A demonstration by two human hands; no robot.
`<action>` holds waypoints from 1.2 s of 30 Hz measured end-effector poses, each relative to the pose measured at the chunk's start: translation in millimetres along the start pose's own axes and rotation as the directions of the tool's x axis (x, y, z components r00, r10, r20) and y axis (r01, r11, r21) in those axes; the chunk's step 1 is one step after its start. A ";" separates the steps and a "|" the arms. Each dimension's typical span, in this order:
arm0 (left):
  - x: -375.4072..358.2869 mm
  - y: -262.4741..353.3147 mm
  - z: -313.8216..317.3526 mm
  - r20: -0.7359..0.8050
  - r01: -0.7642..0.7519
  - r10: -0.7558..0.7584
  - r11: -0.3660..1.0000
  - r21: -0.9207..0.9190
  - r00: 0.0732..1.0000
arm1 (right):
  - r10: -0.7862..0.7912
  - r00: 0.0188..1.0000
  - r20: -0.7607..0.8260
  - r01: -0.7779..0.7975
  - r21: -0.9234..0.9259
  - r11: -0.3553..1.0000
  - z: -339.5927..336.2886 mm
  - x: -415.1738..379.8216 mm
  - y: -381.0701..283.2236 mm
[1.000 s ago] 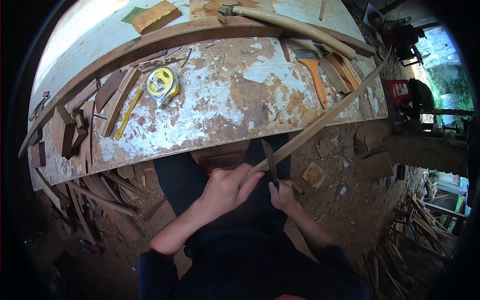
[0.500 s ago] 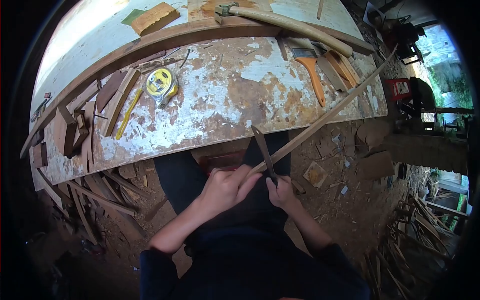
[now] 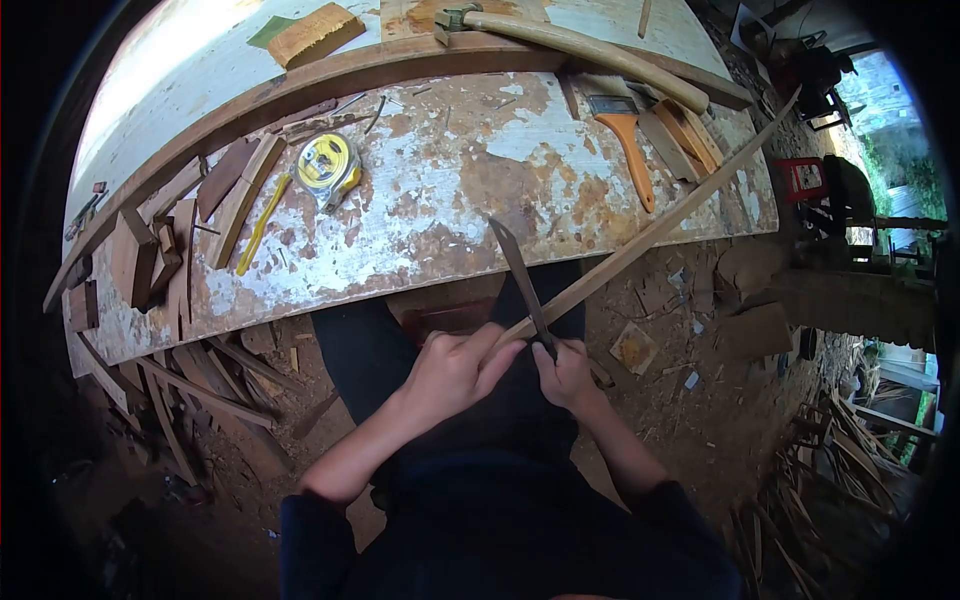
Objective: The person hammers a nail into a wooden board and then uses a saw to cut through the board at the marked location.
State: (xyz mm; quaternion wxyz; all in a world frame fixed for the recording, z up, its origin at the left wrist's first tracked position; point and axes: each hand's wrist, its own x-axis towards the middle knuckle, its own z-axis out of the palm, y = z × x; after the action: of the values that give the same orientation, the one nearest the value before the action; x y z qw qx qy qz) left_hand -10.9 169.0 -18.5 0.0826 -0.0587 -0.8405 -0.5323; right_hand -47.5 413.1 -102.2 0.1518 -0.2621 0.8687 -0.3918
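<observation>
My left hand [image 3: 455, 372] is wrapped round the near end of a long thin wooden strip [image 3: 640, 245], which slants up to the right across the table edge. In my right hand [image 3: 567, 374] is the handle of a knife [image 3: 518, 272]. Its dark blade crosses the strip just beyond my left fingers and points up and to the left, the tip over the table's near edge. Both hands are above my lap, close together but apart.
On the paint-worn table [image 3: 430, 220] are a tape measure [image 3: 328, 168], a yellow strap [image 3: 262, 225], a brush [image 3: 628, 155], a hammer [image 3: 590, 58], a long curved beam [image 3: 270, 100] and wood blocks [image 3: 132, 258]. Offcuts [image 3: 215, 395] lie below left; a red object [image 3: 803, 180] is at right.
The knife has swung a little to the left, its tip now farther over the table. My right hand has shifted slightly; my left hand keeps its hold on the strip.
</observation>
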 end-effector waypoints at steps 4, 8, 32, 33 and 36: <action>11.4 -4.7 -6.0 -0.039 0.010 -0.011 0.999 -0.032 0.999 | -0.073 0.997 -0.012 0.073 0.006 0.997 11.1 -0.8 34.4; 4.0 -3.3 -1.8 -0.006 0.032 -0.032 0.999 -0.029 0.999 | 0.008 1.000 0.008 -0.009 0.109 0.994 -10.7 21.5 -13.0; 5.4 7.0 -10.8 -0.009 0.014 -0.014 0.999 0.029 1.000 | -0.055 0.996 -0.065 0.059 0.050 0.997 1.9 20.8 -8.3; 12.4 6.0 -16.9 -0.006 0.004 -0.003 0.999 0.053 1.000 | -0.046 0.998 -0.045 0.048 0.052 0.997 11.7 15.3 15.3; 8.4 -8.5 -14.5 -0.027 0.019 -0.019 1.000 -0.020 0.999 | -0.055 0.998 -0.032 0.057 0.062 0.996 23.7 12.6 48.0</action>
State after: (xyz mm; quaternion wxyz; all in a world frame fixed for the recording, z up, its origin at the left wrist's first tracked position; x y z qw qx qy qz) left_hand -19.6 152.4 -18.2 0.0882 -0.0444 -0.8344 -0.5423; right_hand -62.8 418.3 -154.8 0.1357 -0.2756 0.8505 -0.4268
